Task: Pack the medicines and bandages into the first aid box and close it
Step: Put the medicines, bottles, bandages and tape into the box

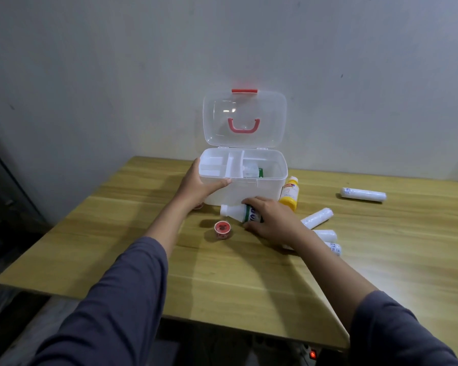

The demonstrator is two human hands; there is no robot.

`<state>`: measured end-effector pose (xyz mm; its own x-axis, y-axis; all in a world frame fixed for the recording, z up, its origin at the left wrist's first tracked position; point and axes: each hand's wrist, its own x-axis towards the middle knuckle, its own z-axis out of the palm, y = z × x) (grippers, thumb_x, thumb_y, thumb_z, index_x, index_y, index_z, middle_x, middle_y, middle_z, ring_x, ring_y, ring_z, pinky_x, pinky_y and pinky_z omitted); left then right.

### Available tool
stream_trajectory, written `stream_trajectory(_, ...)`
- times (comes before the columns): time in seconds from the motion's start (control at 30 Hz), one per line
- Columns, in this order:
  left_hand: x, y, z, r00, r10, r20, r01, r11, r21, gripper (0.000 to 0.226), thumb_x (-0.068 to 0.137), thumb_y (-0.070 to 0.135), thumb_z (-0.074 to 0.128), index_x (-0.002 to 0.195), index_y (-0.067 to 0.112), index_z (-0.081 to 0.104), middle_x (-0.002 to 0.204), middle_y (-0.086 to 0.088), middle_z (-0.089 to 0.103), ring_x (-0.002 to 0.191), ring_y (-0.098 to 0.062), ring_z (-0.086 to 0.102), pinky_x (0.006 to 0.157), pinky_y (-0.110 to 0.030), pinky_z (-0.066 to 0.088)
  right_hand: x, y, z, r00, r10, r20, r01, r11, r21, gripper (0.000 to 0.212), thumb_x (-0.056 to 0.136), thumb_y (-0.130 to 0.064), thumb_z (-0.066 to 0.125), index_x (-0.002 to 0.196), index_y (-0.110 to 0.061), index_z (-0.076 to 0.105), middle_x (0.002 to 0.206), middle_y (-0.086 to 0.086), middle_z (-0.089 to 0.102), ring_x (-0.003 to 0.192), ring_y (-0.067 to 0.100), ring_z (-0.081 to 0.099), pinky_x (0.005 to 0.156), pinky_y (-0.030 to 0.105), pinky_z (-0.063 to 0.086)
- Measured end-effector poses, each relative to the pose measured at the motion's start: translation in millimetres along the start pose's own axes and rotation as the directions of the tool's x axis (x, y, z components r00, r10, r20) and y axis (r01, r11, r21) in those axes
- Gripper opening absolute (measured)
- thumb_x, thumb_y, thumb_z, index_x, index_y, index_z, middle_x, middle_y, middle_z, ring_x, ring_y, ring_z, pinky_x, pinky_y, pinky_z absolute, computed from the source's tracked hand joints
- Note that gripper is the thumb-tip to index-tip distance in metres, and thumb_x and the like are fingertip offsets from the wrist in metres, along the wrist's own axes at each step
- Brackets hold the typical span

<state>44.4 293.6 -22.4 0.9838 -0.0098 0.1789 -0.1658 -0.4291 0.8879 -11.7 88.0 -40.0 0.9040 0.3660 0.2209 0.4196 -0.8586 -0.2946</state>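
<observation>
The white bottle (238,213) with the green-printed label lies on its side on the bench (222,281), just in front of the first aid box (245,184), cap end pointing left. The right hand (271,220) lies over its labelled body, its grip curled around the barrel with fingers on the far side and thumb on the near side; whether it has lifted off the wood I cannot tell. It looks like rigid smooth plastic, probably light to moderate depending on fill, and round enough to roll or slip, so the wide middle is a better hold than the narrow neck. The left hand (200,184) steadies the box, its grip pressed on the front left corner with the thumb along the rim. The lid (245,120) stands upright and open, and 1 similar item already lies in the right compartment beside the divided tray (217,166). Still outside are a yellow bottle (290,194) leaning against the box's right side, a small red tape roll (222,229), and 4 white bandage rolls, the farthest (363,194) well apart; these look soft and very light, easy to squeeze anywhere.
</observation>
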Motion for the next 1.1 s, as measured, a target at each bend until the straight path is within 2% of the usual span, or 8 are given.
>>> stream_trajectory(0.17,0.2,-0.7,1.7,1.000,0.019,-0.014,-0.019,1.000,-0.007,0.100,0.061,0.057,0.081,0.146,0.030,0.035,0.141,0.015,0.045,0.130,-0.011,0.045,0.106,-0.036,0.043,-9.9,5.8,-23.3,0.983,0.077,-0.168,0.022,0.854,0.519,0.038,0.078,-0.018,0.072,0.112,-0.014,0.055,0.096,-0.003,0.062,0.085,0.014,0.059,0.077,0.029,0.050)
stream_trajectory(0.23,-0.2,-1.4,2.6,1.000,0.015,-0.013,-0.015,1.000,-0.006,0.094,0.072,0.046,0.081,0.149,0.027,0.030,0.135,0.018,0.038,0.126,-0.006,0.038,0.106,-0.031,0.038,-8.1,1.8,-40.1,0.959,0.101,-0.266,0.092,0.775,0.626,0.039,0.079,-0.012,0.071,0.113,-0.011,0.052,0.098,0.000,0.061,0.087,0.012,0.060,0.077,0.024,0.052)
stream_trajectory(0.37,-2.2,-0.8,0.8,0.999,0.032,0.028,-0.032,0.999,-0.014,0.101,0.062,0.059,0.078,0.147,0.029,0.032,0.145,0.006,0.047,0.132,-0.016,0.046,0.109,-0.043,0.042,10.3,-7.9,-69.6,0.904,0.185,-0.386,0.192,0.631,0.752,0.040,0.081,-0.005,0.066,0.112,-0.018,0.044,0.103,0.002,0.056,0.095,0.012,0.060,0.082,0.023,0.054)
stream_trajectory(0.57,3.0,1.0,4.7,0.999,0.021,-0.025,-0.022,1.000,-0.013,0.087,0.075,0.039,0.082,0.147,0.024,0.035,0.141,0.003,0.050,0.129,-0.017,0.048,0.094,-0.028,0.041,42.4,-2.2,-67.2,0.924,0.195,-0.330,0.046,0.799,0.600,0.038,0.077,-0.011,0.072,0.108,-0.016,0.050,0.107,0.002,0.057,0.102,0.020,0.056,0.093,0.036,0.051)
stream_trajectory(0.77,2.6,-2.3,4.8,0.999,0.049,-0.022,-0.050,0.999,-0.019,0.082,0.075,0.037,0.082,0.143,0.025,0.038,0.135,0.004,0.054,0.122,-0.015,0.052,0.094,-0.028,0.044,52.8,12.1,-49.4,0.966,0.189,-0.174,-0.105,0.909,0.404,0.044,0.074,-0.029,0.074,0.110,-0.011,0.057,0.105,0.008,0.066,0.096,0.024,0.061,0.084,0.046,0.053)
stream_trajectory(0.9,3.5,-4.7,4.9,0.998,0.057,-0.027,-0.057,0.998,-0.009,0.081,0.074,0.039,0.082,0.141,0.027,0.040,0.133,0.007,0.054,0.121,-0.013,0.053,0.096,-0.029,0.045,59.1,13.8,-50.3,0.978,0.189,-0.093,-0.148,0.931,0.333,0.032,0.078,-0.038,0.068,0.095,-0.014,0.057,0.091,0.002,0.065,0.085,0.020,0.060,0.073,0.037,0.054)
stream_trajectory(0.97,3.7,-5.5,4.9,0.998,0.059,-0.030,-0.060,0.998,-0.008,0.081,0.073,0.041,0.083,0.141,0.027,0.040,0.134,0.007,0.055,0.121,-0.013,0.053,0.100,-0.032,0.046,61.8,11.5,-52.7,0.981,0.195,-0.026,-0.181,0.947,0.264,0.024,0.083,-0.040,0.062,0.077,-0.020,0.050,0.074,-0.006,0.054,0.074,0.016,0.051,0.059,0.027,0.042)
stream_trajectory(1.1,3.7,-6.2,4.3,0.998,0.050,-0.026,-0.050,0.999,-0.001,0.085,0.069,0.048,0.082,0.141,0.028,0.040,0.135,0.008,0.053,0.123,-0.014,0.052,0.103,-0.037,0.046,69.3,9.8,-55.2,0.975,0.216,0.045,-0.221,0.959,0.179,0.034,0.085,-0.042,0.058,0.089,-0.009,0.056,0.081,0.000,0.053,0.078,0.019,0.049,0.065,0.029,0.039)
